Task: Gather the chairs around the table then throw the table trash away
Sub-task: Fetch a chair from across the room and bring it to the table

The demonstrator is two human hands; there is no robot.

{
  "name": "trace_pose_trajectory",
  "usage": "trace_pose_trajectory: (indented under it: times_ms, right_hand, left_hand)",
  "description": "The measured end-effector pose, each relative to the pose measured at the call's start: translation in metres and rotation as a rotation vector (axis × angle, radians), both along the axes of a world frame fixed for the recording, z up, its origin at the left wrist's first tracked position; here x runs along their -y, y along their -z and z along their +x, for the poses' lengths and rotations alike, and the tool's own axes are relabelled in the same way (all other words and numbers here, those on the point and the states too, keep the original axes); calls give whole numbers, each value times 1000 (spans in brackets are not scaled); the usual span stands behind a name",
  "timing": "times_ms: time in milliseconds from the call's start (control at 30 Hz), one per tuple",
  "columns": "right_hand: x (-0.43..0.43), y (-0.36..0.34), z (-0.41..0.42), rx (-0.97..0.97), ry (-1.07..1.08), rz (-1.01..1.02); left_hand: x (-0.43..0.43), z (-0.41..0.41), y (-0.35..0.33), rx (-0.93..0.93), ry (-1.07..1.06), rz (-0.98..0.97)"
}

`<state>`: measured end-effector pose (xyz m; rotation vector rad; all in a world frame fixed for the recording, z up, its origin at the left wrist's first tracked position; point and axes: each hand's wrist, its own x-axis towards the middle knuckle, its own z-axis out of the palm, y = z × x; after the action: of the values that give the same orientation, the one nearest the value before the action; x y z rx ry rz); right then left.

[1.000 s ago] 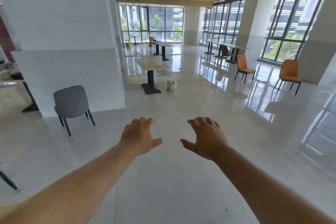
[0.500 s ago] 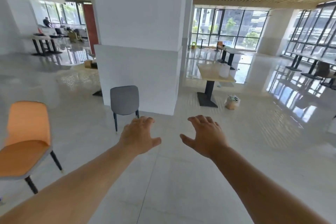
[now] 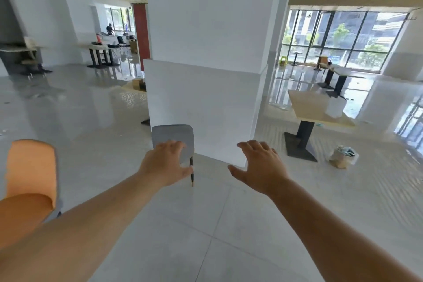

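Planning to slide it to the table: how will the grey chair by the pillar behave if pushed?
The grey chair probably slides easily, since the floor is glossy tile. Its thin legs and tall back suggest that a high push could tip it. It looks fairly light.

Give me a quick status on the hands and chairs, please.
Both hands empty: left hand, right hand. Grey chair ahead by pillar, orange chair left. Table right; floor between clear.

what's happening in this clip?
A person is walking through an open hall with both hands out and empty. The left hand and right hand are spread open, heading toward a grey chair by a white pillar. An orange chair sits at left; the table and a trash bag are at right.
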<state>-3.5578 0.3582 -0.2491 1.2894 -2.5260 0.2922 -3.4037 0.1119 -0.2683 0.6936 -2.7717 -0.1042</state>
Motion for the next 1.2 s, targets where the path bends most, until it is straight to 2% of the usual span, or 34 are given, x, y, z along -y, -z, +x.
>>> trace_pose_trajectory:
  times_ms: [333, 600, 733, 867, 1000, 1200]
  right_hand:
    - [197, 41, -264, 132, -199, 35]
    - [378, 66, -389, 146, -339, 115]
    - [481, 112, -445, 164, -349, 162]
    - [588, 175, -501, 272, -325, 244]
    - [696, 238, -550, 370, -317, 353]
    - [825, 328, -581, 500, -383, 489]
  left_hand:
    - [157, -194, 34, 134, -265, 41]
    - [304, -316, 70, 129, -351, 124]
    - [406, -386, 124, 131, -339, 196]
    - [514, -456, 192, 144, -338, 344]
    - [618, -506, 262, 254, -365, 422]
    - [732, -547, 347, 419, -350, 427]
